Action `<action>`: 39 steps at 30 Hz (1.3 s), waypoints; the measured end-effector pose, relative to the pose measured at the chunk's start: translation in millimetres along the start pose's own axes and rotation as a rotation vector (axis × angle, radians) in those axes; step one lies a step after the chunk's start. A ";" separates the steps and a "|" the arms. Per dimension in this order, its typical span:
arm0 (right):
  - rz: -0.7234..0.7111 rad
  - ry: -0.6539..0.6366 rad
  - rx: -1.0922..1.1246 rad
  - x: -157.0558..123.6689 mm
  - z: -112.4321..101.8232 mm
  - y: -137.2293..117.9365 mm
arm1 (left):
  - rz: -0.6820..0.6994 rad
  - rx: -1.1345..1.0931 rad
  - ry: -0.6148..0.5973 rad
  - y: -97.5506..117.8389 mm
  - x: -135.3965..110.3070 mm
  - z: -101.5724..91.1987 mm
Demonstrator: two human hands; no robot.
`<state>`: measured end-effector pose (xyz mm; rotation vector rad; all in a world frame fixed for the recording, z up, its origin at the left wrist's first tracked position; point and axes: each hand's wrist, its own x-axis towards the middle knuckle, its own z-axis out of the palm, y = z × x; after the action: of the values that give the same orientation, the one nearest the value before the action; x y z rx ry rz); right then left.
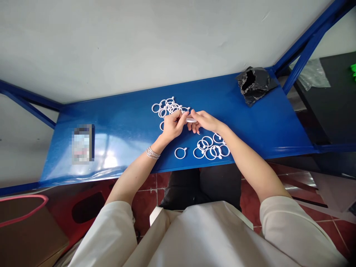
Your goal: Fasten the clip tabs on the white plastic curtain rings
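Note:
Between my two hands a white plastic ring (191,120), seen nearly edge-on, is held above the blue table. My left hand (174,125) has its thumb and bent fingers closed on the ring's left side. At the other side my right hand (205,121) grips the ring with the thumb above and fingers partly curled below. Just beyond my left hand lies a heap of white rings (170,107) with small knobs. Closer to me, beside my right forearm, several more white rings (211,149) overlap. A single ring (180,158) lies apart to their left.
The blue metal table (133,118) backs onto a pale wall, with blue struts at both ends. A crumpled black plastic bag (257,87) lies at the back right. A blurred-out phone-like object (83,144) rests at the left. Below left is a red stool (80,211).

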<state>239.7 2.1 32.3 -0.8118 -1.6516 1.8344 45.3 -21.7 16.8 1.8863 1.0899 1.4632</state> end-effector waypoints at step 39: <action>-0.176 -0.234 -0.904 -7.2 46.9 -3.3 | -0.229 0.363 0.283 -35.8 15.9 -29.5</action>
<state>209.9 -34.3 39.4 -0.7579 -2.6550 1.0357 8.5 8.8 5.6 1.7376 1.7444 1.5054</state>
